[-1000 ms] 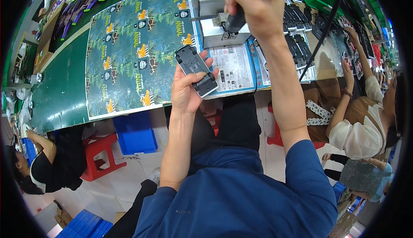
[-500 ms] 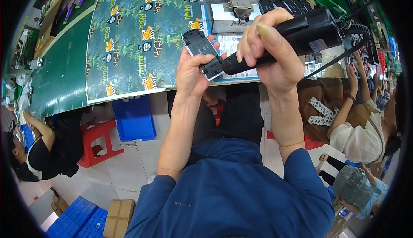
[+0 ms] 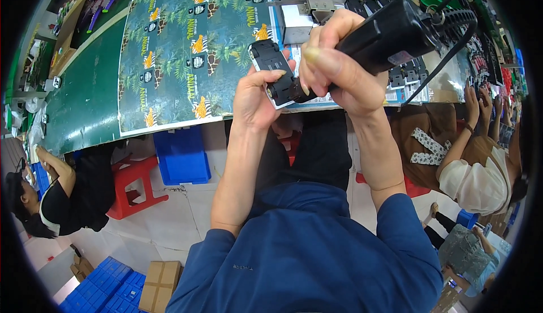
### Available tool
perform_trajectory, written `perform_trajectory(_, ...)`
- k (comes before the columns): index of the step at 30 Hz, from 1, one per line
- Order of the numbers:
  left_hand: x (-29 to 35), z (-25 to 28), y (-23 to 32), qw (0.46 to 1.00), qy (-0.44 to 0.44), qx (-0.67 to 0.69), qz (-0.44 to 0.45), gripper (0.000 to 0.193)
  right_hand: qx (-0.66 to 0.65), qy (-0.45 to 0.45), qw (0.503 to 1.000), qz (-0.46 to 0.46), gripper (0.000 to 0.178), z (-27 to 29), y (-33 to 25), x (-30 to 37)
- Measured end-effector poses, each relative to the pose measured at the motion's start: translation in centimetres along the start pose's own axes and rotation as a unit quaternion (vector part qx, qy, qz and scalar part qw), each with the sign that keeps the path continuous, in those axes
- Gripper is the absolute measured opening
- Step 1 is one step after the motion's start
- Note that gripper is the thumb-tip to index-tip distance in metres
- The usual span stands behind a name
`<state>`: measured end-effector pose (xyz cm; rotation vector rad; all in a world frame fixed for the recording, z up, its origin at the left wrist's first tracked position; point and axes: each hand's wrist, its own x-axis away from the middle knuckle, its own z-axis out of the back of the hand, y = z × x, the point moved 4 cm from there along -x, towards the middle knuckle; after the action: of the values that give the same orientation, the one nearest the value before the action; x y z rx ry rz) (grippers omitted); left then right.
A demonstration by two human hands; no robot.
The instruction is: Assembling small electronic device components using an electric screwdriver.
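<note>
Right hand is gripping a black power screwdriver, nose at the near end of the toy-car chassis. Left hand is holding the chassis underside-up near the worktop edge; keeping it braced, screwdriver square, is likely mattering most. Beyond, a metal box is standing.

The premises present as a factory assembly workshop: co-workers are stationed along a long, glossy green tabletop, with red plastic stools, rows of black vehicle-shaped parts, a black cylindrical corded hand tool and stacked blue plastic crates in evidence.
</note>
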<state>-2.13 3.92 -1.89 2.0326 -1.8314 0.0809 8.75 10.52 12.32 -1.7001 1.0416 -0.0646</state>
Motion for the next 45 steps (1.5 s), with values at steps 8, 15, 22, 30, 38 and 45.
perform_trajectory(8, -0.1, -1.1, -0.3, 0.999, -0.025, 0.039, 0.025, 0.051, 0.103, -0.089, 0.991, 0.0, 0.023, -0.4, -0.5, -0.3)
perform_trajectory(15, 0.1, -1.6, -0.7, 0.999, -0.024, 0.024, 0.013, 0.052, 0.089, -0.084, 0.993, 0.0, 0.024, -0.1, -0.6, 0.2)
perform_trajectory(22, 0.9, -3.0, -1.0, 0.999, -0.039, 0.025, 0.018, 0.048, 0.065, -0.075, 0.995, 0.014, 0.025, -0.1, -0.9, 0.3)
perform_trajectory(30, 1.5, -0.9, -0.7, 0.994, -0.066, 0.072, 0.042, 0.045, 0.029, -0.148, 0.984, 0.094, 0.023, 1.8, -6.9, -0.4)
perform_trajectory(38, 2.8, -4.8, -0.6, 0.985, -0.149, -0.083, -0.017, 0.083, 0.241, 0.112, 0.964, -0.014, 0.021, 3.6, -1.6, -0.9)
perform_trajectory(45, 4.5, -9.3, 0.5, 0.965, -0.226, -0.115, -0.061, 0.108, 0.278, 0.085, 0.955, -0.059, 0.039, 2.2, -1.6, -2.5)
